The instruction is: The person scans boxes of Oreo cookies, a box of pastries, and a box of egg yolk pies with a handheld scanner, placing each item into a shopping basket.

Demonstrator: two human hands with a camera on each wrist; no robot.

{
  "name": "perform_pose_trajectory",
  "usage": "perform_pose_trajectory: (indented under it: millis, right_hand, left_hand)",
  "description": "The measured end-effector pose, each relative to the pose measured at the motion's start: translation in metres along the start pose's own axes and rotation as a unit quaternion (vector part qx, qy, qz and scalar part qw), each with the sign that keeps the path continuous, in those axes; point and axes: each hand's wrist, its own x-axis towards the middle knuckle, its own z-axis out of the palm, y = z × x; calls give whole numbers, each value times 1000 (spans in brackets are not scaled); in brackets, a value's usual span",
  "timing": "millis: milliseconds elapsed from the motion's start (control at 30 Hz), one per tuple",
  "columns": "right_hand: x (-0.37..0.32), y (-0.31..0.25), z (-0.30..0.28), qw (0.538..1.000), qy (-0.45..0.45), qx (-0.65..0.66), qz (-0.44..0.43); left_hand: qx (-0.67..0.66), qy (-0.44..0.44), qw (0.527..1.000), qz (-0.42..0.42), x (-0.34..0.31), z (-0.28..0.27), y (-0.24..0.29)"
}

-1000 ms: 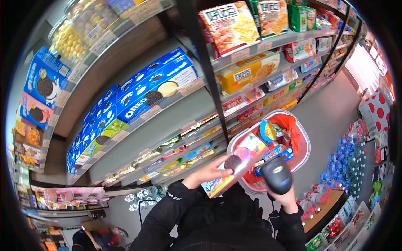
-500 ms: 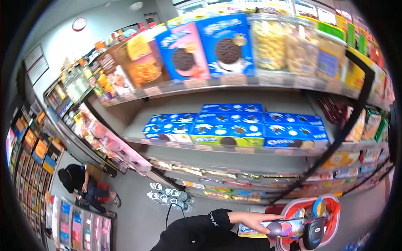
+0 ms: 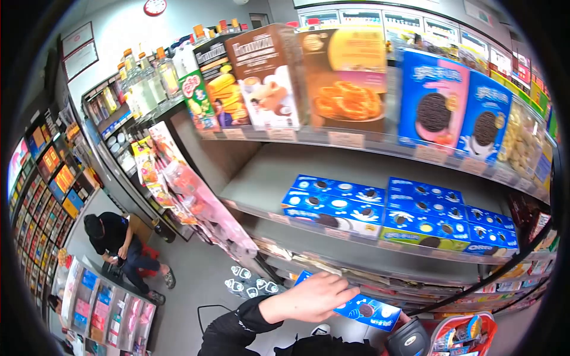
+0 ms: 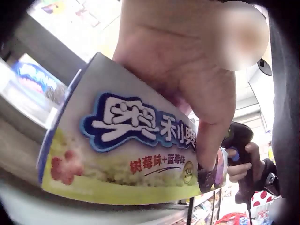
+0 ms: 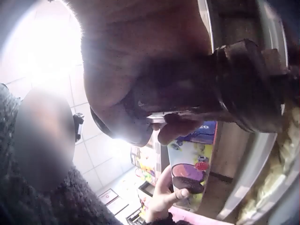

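My left hand (image 3: 309, 296) grips a long Oreo cookie box (image 3: 371, 311) from above, and its blue side with a printed cookie faces the head view. A white and yellow face of the box with large blue-edged lettering fills much of the left wrist view, where the thumb lies along it. My right hand (image 4: 243, 166) holds a black barcode scanner (image 3: 408, 341) by its handle, close to the right end of the box. In the right wrist view the scanner's dark body covers part of the box.
Stacked blue Oreo boxes (image 3: 338, 207) stand on the middle shelf, with cookie boxes (image 3: 436, 113) and jars above. A red basket (image 3: 491, 335) of packaged snacks is at lower right. Water bottles (image 3: 252, 283) stand on the floor; a seated person (image 3: 116, 243) is at left.
The head view has swung left and up from the basket toward the shelves. The box has turned in my left hand's grip from its cookie-printed front to its blue side. The scanner stays held.
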Motion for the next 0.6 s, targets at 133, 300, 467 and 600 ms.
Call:
perform_pose_trajectory:
  millis: [133,300,467,600]
  right_hand:
    - [32,-44,57,997,-67,38,-1]
    - [40,-88,97,991,-110,74,-3]
    - [31,-113,114,985,-102,134,-23]
    - [19,-117,110,990,-88,108,-19]
  left_hand:
    - [68,57,996,18,-40,-44,-27]
    - [140,90,986,-4,-64,-111,-61]
    - [161,194,965,-72,-74,-159,-118]
    - [160,169,956,-180,-75,-158,-159]
